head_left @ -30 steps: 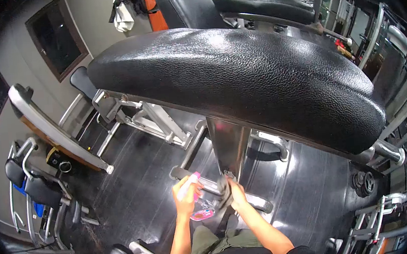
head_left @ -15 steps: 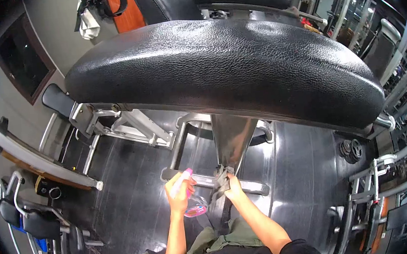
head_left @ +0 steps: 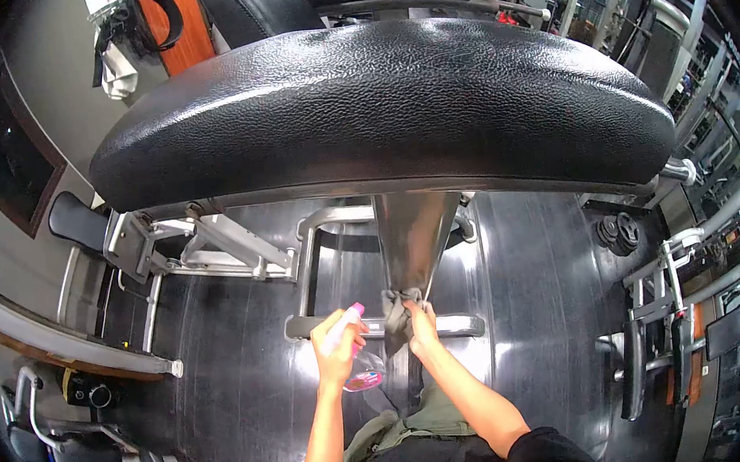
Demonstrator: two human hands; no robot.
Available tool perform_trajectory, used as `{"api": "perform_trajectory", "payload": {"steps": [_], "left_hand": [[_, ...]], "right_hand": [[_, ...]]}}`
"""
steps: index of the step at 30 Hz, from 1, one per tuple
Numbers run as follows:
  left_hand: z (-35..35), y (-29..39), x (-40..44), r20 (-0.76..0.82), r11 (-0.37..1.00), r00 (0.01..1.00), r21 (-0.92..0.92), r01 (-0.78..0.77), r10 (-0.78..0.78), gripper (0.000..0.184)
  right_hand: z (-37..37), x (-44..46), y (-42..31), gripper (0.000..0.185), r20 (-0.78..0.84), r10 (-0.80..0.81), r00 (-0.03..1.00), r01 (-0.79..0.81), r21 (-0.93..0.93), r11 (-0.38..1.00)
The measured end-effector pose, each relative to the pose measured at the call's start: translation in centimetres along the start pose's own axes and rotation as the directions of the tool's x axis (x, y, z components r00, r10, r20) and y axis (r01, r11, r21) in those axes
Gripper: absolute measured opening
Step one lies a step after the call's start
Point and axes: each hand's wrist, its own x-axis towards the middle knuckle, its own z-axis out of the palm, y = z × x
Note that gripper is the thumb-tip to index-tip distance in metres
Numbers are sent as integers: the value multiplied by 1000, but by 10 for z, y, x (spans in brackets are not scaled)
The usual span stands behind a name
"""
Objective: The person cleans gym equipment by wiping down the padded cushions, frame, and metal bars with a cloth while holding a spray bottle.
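My left hand is wrapped round the neck of a clear spray bottle with a pink nozzle and a pink label. My right hand grips a grey cloth, pressed against the lower part of a shiny metal post. Above both hands spreads a wide black padded bench, which the post supports. Behind the hands runs the silver crossbar of the base.
Gym machines stand on both sides, with a silver frame at left and a rack at right. Weight plates lie on the black floor. A white cloth hangs on the wall.
The view has shifted, so the bench and machines sit further left in it. My right hand and the cloth have moved up a little along the post. The bottle stays in my left hand.
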Motion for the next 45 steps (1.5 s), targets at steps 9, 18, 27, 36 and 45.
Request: {"api": "perform_trajectory", "payload": {"steps": [9,18,27,36,45], "left_hand": [[-6,-10,6,56,1000,998,-6,13,-13,19],[-2,-12,11,86,998,995,34,55,-58,19],[-6,-20,7,57,991,991,74,114,-119,16],[15,-22,-7,-31,989,989,31,145,-144,16],[26,-31,-44,-244,988,959,24,152,-142,16]], "right_hand": [[-8,7,-7,25,358,37,933,-91,135,987],[-61,95,57,19,53,270,961,-275,167,947],[-46,44,1,26,370,243,897,-259,-6,966],[-69,106,44,23,188,395,899,-367,-167,915],[-63,96,37,31,453,457,766,-448,-134,884]]}}
